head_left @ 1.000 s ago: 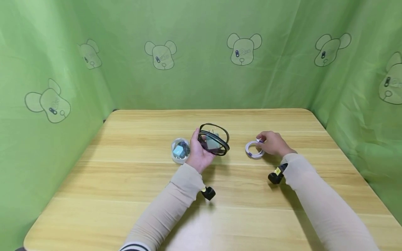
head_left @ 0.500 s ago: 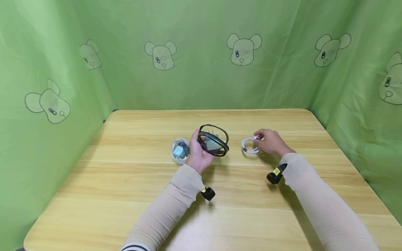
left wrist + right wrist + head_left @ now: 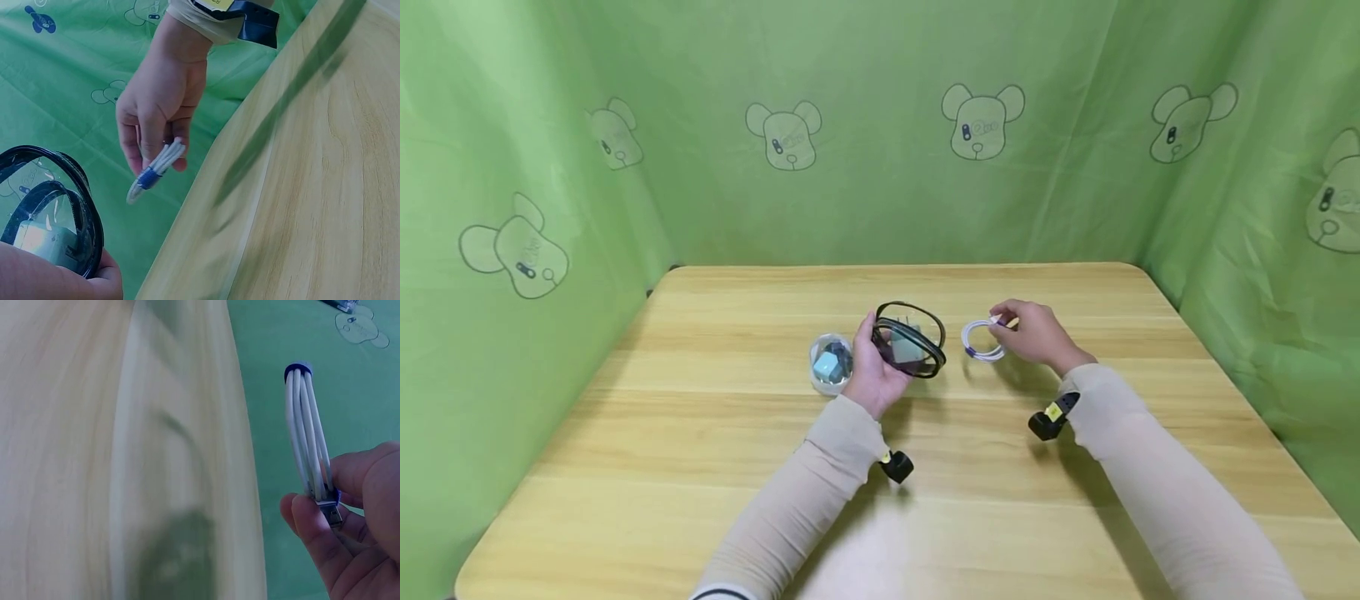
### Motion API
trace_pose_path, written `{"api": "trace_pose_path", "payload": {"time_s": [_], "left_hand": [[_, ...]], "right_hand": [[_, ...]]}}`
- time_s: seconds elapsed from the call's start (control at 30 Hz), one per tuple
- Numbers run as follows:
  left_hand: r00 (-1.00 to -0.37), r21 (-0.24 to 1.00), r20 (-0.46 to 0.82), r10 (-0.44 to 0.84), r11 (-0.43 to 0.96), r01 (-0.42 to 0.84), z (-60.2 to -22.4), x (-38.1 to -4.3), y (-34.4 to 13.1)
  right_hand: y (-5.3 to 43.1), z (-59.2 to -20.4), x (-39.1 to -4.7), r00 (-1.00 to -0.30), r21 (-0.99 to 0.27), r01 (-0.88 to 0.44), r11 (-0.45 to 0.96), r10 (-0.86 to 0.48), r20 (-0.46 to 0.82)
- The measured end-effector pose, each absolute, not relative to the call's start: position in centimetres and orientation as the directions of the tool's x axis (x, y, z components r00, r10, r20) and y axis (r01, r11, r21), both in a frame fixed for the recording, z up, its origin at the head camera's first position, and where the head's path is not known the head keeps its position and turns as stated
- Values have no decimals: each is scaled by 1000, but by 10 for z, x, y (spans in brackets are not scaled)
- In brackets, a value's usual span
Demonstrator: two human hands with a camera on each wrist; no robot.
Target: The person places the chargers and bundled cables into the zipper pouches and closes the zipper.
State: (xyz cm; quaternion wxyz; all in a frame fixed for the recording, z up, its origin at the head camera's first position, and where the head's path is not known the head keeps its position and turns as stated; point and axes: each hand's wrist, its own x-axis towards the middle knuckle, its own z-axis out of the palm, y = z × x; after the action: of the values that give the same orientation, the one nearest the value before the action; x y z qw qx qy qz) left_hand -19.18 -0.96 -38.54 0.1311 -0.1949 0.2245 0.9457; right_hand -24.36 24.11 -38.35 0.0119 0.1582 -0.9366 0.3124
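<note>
My left hand point(image 3: 874, 379) holds a small clear pouch with black trim point(image 3: 942, 360) above the table, its mouth spread apart. Inside the pouch lies a pale green charger plug point(image 3: 904, 343), its prongs pointing up in the head view. To the right, my right hand point(image 3: 1039, 335) pinches a coiled white USB cable point(image 3: 973, 352) between thumb and fingers. Purple ties bind the coil, and a metal USB connector point(image 3: 332, 514) shows at the fingertips in the right wrist view. The cable hangs in the air, apart from the pouch.
Left of my left hand, a round clear container point(image 3: 829, 387) with a light blue block and dark pieces stands on the wooden table point(image 3: 737, 467). Green curtains point(image 3: 880, 208) with printed bear heads enclose the table's back and sides.
My right hand has lifted the coiled cable and moved it left, closer to the pouch. My left hand and the pouch stay almost in place.
</note>
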Motion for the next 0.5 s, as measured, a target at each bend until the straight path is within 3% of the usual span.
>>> {"api": "trace_pose_path", "payload": {"time_s": [0.5], "left_hand": [[-895,386,-420,148,-864,-324,-387,-195,-8]], "right_hand": [[222,-360,-245,-926,-595,-374,711,-315,206]]}}
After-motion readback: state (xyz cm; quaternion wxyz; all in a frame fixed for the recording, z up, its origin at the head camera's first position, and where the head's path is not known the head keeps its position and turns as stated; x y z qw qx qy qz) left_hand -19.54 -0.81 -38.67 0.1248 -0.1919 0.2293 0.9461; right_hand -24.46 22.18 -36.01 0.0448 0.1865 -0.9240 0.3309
